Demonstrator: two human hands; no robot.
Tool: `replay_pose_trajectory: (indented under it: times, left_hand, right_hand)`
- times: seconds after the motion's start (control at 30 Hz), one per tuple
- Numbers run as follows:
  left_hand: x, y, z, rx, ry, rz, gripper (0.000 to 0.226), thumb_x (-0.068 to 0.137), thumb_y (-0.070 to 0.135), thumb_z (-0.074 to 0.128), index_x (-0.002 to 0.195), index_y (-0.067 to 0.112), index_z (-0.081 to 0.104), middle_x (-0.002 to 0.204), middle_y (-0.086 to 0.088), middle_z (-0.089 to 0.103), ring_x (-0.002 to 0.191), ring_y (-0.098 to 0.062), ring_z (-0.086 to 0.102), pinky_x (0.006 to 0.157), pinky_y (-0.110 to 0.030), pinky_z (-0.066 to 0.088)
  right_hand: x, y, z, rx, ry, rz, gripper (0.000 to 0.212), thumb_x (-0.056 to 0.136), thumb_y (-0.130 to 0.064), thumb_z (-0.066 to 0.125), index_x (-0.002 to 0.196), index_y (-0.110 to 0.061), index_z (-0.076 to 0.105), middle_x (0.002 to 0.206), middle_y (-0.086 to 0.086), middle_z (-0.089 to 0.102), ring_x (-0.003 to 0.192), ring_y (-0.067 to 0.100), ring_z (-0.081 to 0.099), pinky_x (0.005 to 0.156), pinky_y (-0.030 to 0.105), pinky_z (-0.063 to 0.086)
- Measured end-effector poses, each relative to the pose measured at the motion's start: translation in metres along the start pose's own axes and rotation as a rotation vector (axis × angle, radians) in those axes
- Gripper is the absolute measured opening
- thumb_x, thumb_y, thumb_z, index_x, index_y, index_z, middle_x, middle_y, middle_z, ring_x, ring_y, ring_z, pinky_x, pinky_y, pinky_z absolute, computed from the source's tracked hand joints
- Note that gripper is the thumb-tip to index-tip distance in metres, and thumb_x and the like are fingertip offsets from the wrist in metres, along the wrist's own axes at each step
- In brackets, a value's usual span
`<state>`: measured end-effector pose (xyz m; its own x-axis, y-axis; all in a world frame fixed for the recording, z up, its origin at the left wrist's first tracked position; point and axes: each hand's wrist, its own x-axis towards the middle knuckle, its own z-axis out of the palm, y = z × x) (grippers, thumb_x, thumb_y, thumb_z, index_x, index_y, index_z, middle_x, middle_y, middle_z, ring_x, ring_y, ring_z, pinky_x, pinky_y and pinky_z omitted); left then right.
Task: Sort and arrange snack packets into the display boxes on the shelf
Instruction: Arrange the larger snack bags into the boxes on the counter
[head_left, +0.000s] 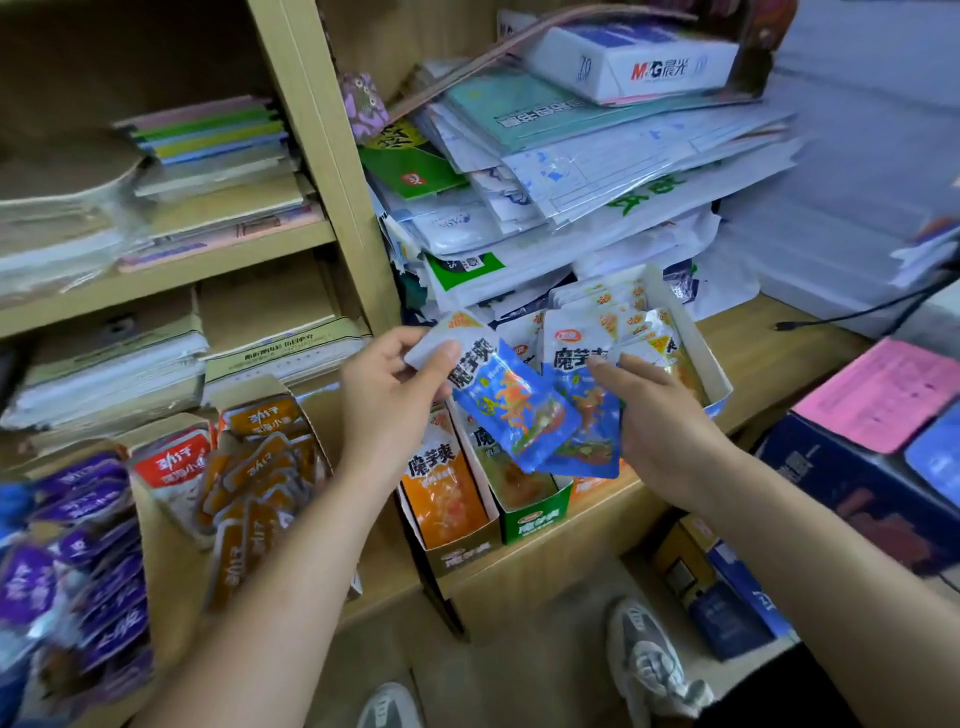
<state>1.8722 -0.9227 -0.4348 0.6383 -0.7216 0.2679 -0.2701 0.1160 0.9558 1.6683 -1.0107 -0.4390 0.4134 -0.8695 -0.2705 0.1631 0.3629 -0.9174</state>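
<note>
Left hand (395, 387) pinches the first blue packet (511, 410) by its white top seal, thumb over the front and fingers curled behind. Right hand (660, 415) grips the second blue packet (587, 441) at its right edge, thumb on top, fingers underneath (fingertips mostly hidden by the foil). The two packets overlap and touch, held up in the air just above the display boxes, not in any box yet. Handling guess: light, soft foil pouches, glossy so probably slippery, squashy in the middle. The flat sealed edge or a top corner is the best place to hold, and a firm pinch is enough. Below the hands sit the green box (535, 519) and, to its left, the orange-packet box (462, 553), both holding upright packets. Just far-right of the hands is the white box (719, 382), packed with white-and-yellow packets. My guess is the blue ones still need a matching slot, and which box that is I cannot tell. All boxes stand on a pale wooden shelf board (789, 338). Further left lie loose orange-brown packets (260, 467) in an open carton, then purple packets (78, 545) at the near left. Behind, far side, there is a messy paper pile (597, 171) with a white carton (634, 57) on top. At right is a dark blue box (831, 483) with a pink sheet (878, 395) on it, and a black cable (857, 310) runs along the board. Near, on the floor, are grey shoes (649, 665).
</note>
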Motion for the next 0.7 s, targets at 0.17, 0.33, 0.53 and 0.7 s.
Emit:
replay_pose_trajectory:
  times: [0.17,0.33,0.53,0.7]
  left_hand:
    - [-0.013,0.004,0.027,0.048,-0.110,0.033,0.009,0.086,0.014,0.079,0.091,0.011,0.072,0.080,-0.006,0.075,0.065,-0.022,0.072,0.063,-0.035,0.059]
    - [-0.008,-0.002,0.029,0.223,-0.128,0.248,0.030,0.085,0.022,0.081,0.111,0.029,0.069,0.102,0.009,0.068,0.091,-0.011,0.065,0.070,-0.022,0.055]
    - [-0.012,-0.013,0.044,0.557,-0.262,0.451,0.027,0.092,0.029,0.068,0.118,0.025,0.070,0.113,0.010,0.064,0.112,-0.014,0.056,0.094,-0.036,0.049]
    - [-0.032,-0.013,0.080,0.744,-0.613,0.568,0.044,0.093,0.040,0.066,0.136,0.030,0.061,0.134,0.014,0.059,0.126,-0.010,0.040,0.106,-0.033,0.033]
  right_hand:
    - [-0.015,0.010,0.007,-0.375,-0.262,-0.220,0.012,0.091,-0.008,0.071,0.101,-0.012,0.064,0.086,0.003,0.074,0.079,0.014,0.073,0.057,0.029,0.057]
    - [-0.013,0.013,-0.002,-0.520,-0.195,-0.318,0.011,0.094,-0.007,0.068,0.095,-0.016,0.062,0.068,-0.007,0.065,0.071,0.023,0.067,0.063,0.046,0.059]
    - [-0.007,0.002,-0.041,-0.394,0.058,-0.329,0.018,0.095,-0.014,0.067,0.108,-0.006,0.059,0.097,0.026,0.067,0.083,0.040,0.070,0.072,0.059,0.060]
    - [0.002,-0.026,-0.093,-0.237,0.365,-0.383,0.016,0.096,-0.006,0.064,0.112,-0.008,0.064,0.092,0.007,0.074,0.075,0.018,0.074,0.062,0.040,0.060]
